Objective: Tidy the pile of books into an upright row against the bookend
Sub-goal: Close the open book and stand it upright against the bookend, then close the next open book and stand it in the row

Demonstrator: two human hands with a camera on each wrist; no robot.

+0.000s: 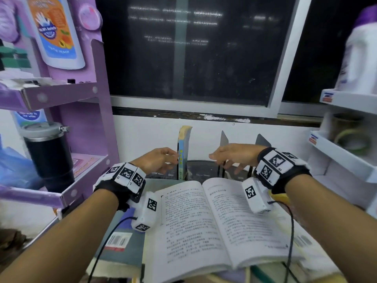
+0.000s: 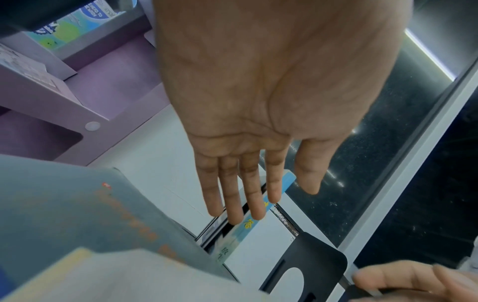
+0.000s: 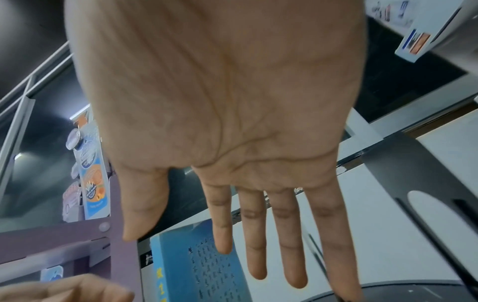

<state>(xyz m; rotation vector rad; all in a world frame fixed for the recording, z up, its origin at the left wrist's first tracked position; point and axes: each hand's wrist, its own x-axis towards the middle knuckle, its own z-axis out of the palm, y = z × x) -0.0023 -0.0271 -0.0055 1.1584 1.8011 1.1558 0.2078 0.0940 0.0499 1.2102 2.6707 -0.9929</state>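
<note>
Upright, the blue book (image 1: 183, 152) stands at twelve o'clock by the white wall, black bookends (image 1: 224, 139) at one. My left hand (image 1: 157, 160) and right hand (image 1: 234, 155) hover flat-fingered, holding nothing. An open book (image 1: 214, 221) tops the pile on the table; purple shelves (image 1: 85, 119) at ten, dark window (image 1: 193, 48) beyond.

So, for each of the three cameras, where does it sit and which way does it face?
Head: on the head, facing forward-down at the white open book; both forearms and hands show.
Left wrist: under the wrist, facing along the open left hand.
Right wrist: likewise, along the open right hand.
Shared: all three show the upright blue paperback book.
</note>
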